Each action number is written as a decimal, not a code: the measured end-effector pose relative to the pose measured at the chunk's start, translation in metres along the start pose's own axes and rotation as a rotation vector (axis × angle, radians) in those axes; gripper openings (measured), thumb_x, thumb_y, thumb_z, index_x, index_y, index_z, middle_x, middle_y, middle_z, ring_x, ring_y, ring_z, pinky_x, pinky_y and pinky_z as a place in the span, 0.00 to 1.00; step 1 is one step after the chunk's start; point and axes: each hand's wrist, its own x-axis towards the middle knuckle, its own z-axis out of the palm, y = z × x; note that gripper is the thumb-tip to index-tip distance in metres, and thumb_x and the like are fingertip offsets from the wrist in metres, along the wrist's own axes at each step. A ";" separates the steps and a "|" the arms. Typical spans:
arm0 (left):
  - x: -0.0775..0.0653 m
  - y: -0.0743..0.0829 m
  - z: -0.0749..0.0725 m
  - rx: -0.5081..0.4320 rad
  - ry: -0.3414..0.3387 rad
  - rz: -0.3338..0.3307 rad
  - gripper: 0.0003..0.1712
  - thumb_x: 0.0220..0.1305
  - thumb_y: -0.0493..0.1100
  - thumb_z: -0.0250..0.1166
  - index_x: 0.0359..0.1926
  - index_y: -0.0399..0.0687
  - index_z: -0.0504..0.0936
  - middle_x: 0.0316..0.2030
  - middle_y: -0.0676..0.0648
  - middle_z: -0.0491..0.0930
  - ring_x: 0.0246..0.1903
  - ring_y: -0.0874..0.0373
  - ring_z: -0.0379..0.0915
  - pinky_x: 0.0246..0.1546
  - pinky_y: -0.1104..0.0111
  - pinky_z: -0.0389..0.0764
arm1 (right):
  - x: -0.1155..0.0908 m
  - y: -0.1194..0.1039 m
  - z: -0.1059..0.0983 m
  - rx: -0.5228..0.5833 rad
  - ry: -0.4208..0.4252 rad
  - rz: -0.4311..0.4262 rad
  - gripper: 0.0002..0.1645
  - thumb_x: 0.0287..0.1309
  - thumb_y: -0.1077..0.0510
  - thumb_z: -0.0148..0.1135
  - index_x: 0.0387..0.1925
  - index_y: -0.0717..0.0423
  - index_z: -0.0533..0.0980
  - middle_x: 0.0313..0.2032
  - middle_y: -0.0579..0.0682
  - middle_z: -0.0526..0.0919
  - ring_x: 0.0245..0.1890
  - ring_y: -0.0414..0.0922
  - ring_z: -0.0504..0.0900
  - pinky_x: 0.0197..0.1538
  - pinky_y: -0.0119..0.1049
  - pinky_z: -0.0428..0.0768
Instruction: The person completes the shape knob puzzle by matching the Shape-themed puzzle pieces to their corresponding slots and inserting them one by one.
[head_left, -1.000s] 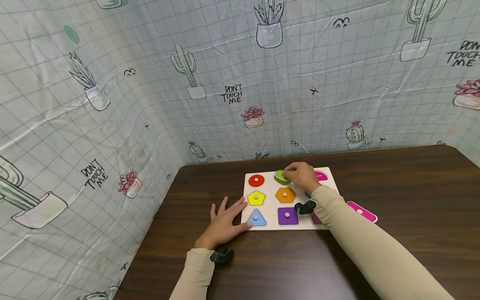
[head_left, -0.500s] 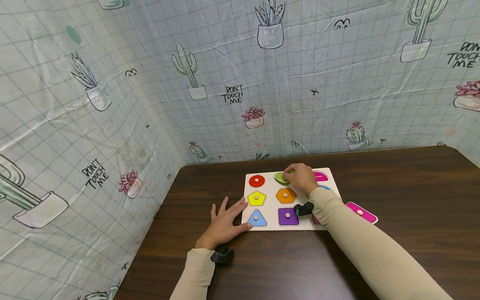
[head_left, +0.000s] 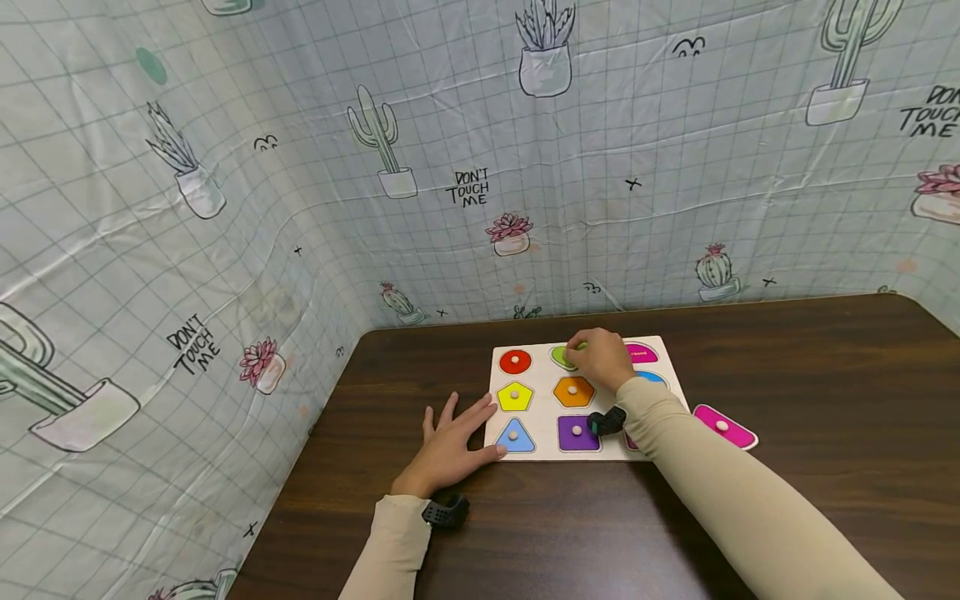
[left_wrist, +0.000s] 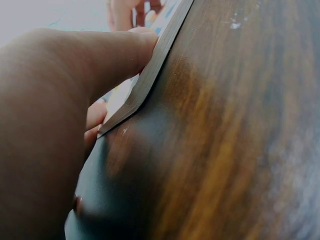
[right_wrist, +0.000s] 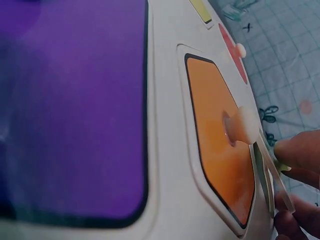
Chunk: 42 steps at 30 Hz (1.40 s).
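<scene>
A white wooden peg puzzle board (head_left: pixel 543 421) lies on the dark table. My right hand (head_left: pixel 606 358) is over its back row and pinches the knob of a green oval puzzle piece (head_left: pixel 560 357). In the right wrist view the piece's edge (right_wrist: pixel 280 175) stands tilted a little off the board, behind the orange hexagon (right_wrist: pixel 215 110). My left hand (head_left: pixel 448 450) rests spread at the board's left edge, thumb near the blue triangle (head_left: pixel 522 445). The left wrist view shows the thumb (left_wrist: pixel 125 55) pressing against the board's side.
A loose pink parallelogram piece (head_left: pixel 738 434) lies right of the board. The red circle (head_left: pixel 506 362), yellow pentagon (head_left: pixel 506 401) and purple square (head_left: pixel 567 443) sit in the board. A pink patch (head_left: pixel 642 353) has no knob in sight. My right forearm hides part of the right column.
The green oval, tilted and raised a second ago, has come down closer to the board under my right hand. My left hand has stayed put.
</scene>
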 end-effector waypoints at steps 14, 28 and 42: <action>-0.002 0.001 0.000 -0.018 -0.002 0.001 0.43 0.64 0.70 0.59 0.76 0.63 0.64 0.76 0.60 0.55 0.77 0.41 0.32 0.67 0.35 0.24 | -0.003 -0.001 -0.001 0.014 -0.029 0.014 0.13 0.60 0.55 0.65 0.43 0.56 0.87 0.46 0.59 0.86 0.46 0.59 0.79 0.48 0.50 0.75; -0.003 0.001 0.001 -0.016 0.000 -0.002 0.43 0.64 0.70 0.59 0.76 0.63 0.64 0.76 0.60 0.55 0.77 0.41 0.33 0.67 0.34 0.25 | -0.004 0.001 0.003 0.021 -0.019 0.004 0.13 0.63 0.54 0.64 0.45 0.55 0.87 0.49 0.59 0.85 0.51 0.60 0.79 0.53 0.53 0.76; -0.001 0.002 -0.001 -0.008 0.002 0.000 0.43 0.64 0.69 0.60 0.76 0.63 0.64 0.76 0.60 0.55 0.77 0.41 0.32 0.67 0.34 0.25 | -0.003 0.002 0.004 0.021 0.020 -0.012 0.12 0.62 0.56 0.65 0.43 0.56 0.88 0.48 0.59 0.85 0.51 0.59 0.79 0.52 0.53 0.77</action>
